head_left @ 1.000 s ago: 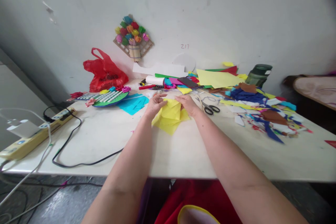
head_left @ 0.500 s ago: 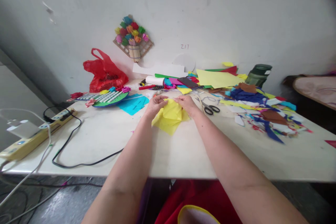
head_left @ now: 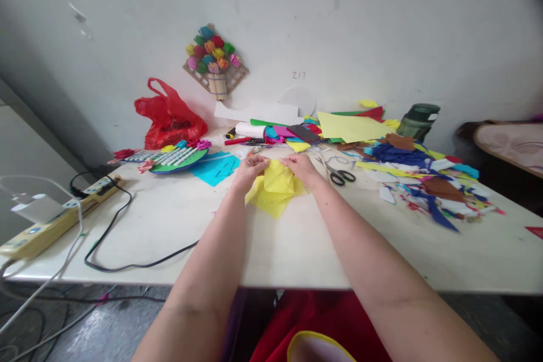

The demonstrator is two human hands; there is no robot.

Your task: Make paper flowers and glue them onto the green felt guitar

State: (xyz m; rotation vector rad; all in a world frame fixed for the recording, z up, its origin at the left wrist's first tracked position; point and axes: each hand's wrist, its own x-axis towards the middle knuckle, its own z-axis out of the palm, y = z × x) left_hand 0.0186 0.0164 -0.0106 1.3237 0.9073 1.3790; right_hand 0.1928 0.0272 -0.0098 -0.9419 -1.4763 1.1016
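Note:
Between my two hands is a thin, creased piece of yellow paper (head_left: pixel 278 184), with a flap folded over and corners spreading toward me above the table. My left hand (head_left: pixel 252 171) pinches its upper left edge between thumb and fingers. The upper right edge is pinched by my right hand (head_left: pixel 302 168). Black-handled scissors (head_left: pixel 342 177) lie just right of my right hand. A sheet of blue paper (head_left: pixel 215 168) rests flat to the left of my left hand.
A heap of paper scraps (head_left: pixel 424 175) covers the right side, near a green bottle (head_left: pixel 418 121). On the left are a green board with paper flowers (head_left: pixel 180 158), a red plastic bag (head_left: pixel 169 116), a power strip (head_left: pixel 63 218) and a black cable (head_left: pixel 139 266) across the white table (head_left: pixel 148 220).
The folded yellow flap has shifted slightly between my fingers, and its creases look different. Both hands stay in nearly the same place, still pinching the paper.

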